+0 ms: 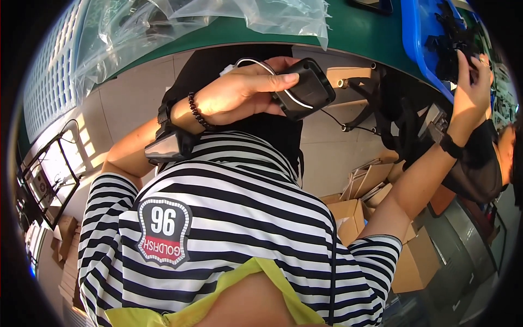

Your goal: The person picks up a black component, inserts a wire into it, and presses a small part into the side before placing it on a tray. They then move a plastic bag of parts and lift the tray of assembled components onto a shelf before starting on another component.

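My left hand (pixel 237 95) is closed around a black rectangular plastic device (pixel 309 90) with rounded corners, the thumb pressing on its face. A white cable (pixel 298 102) loops over that hand and across the device. Off to the right, my right hand (pixel 473 87) reaches over a blue tray (pixel 409 38). Its thumb and fingers are apart, with the tips at a heap of black plastic parts (pixel 452 41). Whether the fingertips press on one of the parts is hard to see.
Clear plastic bags (pixel 218 16) lie on the green tabletop (pixel 359 35). Below are a black chair base (pixel 381 103) and open cardboard boxes (pixel 417 261). Another person's dark sleeve (pixel 476 163) is close by at the right. A metal-framed rack (pixel 52 174) stands at the left.
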`<state>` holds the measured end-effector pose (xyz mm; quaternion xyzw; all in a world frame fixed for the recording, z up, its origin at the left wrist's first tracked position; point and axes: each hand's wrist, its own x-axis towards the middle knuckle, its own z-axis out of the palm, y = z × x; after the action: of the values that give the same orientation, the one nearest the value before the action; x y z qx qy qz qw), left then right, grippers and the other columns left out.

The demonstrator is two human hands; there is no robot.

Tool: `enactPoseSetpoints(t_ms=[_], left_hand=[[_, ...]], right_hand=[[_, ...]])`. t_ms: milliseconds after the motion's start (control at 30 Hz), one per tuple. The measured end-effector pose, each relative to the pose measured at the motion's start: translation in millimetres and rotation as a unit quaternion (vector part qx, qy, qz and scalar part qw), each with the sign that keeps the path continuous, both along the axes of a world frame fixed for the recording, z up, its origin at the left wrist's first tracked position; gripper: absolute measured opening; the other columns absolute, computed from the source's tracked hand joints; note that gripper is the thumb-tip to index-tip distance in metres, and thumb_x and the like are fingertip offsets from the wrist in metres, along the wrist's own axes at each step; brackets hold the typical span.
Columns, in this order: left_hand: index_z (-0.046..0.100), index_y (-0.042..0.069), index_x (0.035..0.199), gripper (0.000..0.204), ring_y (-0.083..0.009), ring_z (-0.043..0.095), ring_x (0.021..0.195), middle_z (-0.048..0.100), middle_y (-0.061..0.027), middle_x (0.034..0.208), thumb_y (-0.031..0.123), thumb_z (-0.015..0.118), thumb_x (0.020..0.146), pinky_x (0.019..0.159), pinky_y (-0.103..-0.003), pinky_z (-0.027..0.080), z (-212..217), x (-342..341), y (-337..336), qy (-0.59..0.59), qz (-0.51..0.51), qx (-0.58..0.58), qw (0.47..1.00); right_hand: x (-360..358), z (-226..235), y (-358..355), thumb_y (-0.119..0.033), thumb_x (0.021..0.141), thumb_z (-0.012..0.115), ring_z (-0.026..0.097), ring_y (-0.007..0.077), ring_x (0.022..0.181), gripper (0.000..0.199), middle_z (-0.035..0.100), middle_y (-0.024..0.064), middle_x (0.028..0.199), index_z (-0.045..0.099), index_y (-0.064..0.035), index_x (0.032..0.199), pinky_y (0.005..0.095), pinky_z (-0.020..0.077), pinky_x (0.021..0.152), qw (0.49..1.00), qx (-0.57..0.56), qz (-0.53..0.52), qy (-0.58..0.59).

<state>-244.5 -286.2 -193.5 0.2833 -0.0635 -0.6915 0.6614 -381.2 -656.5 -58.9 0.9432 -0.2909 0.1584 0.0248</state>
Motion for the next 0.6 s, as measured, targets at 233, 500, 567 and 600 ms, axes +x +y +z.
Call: enactPoseSetpoints(t_ms=[233,500,567,600], left_hand=[[0.039,0.004,0.15,0.051,-0.02,0.06,0.122,0.054,-0.0066,0.141,0.024,0.057,0.106,0.105,-0.043,0.05,-12.5,3.3,2.1,-0.015,0.019,0.0,1.0],[0.051,0.009,0.139,0.053,-0.0094,0.063,0.108,0.064,-0.0006,0.122,0.033,0.072,0.097,0.093,-0.03,0.052,-9.7,-1.6,1.6,-0.122,-0.013,0.067,0.99],[0.051,0.009,0.139,0.058,-0.0082,0.063,0.105,0.065,-0.0001,0.119,0.034,0.076,0.093,0.089,-0.027,0.051,-8.1,-5.1,-2.4,-0.164,-0.012,0.056,0.985],[0.051,0.009,0.139,0.058,-0.0082,0.063,0.105,0.065,-0.0001,0.119,0.034,0.076,0.093,0.089,-0.027,0.051,-8.8,-4.7,-2.3,-0.165,-0.011,0.056,0.985]], right_hand=[[-63.1,52.9,109.5,-0.017,0.103,0.058,0.066,0.0238,0.084,0.03,0.067,0.0166,0.092,0.062,0.011,0.113,0.032,0.0523,0.084,0.898,0.312,0.193,-0.243],[-49.9,-30.9,170.9,-0.022,0.096,0.06,0.06,0.0143,0.072,0.027,0.063,0.0112,0.09,0.064,0.0048,0.103,0.0266,0.0506,0.064,0.734,0.626,0.24,0.11],[-46.3,-52.4,186.1,-0.017,0.095,0.061,0.06,0.011,0.069,0.022,0.064,0.0086,0.089,0.064,0.0047,0.099,0.0234,0.0501,0.063,0.733,0.628,0.239,0.108],[-44.4,-60.4,190.1,-0.014,0.095,0.062,0.061,0.0107,0.069,0.019,0.064,0.0074,0.088,0.063,0.0042,0.1,0.0233,0.05,0.064,0.738,0.632,0.215,0.1]])
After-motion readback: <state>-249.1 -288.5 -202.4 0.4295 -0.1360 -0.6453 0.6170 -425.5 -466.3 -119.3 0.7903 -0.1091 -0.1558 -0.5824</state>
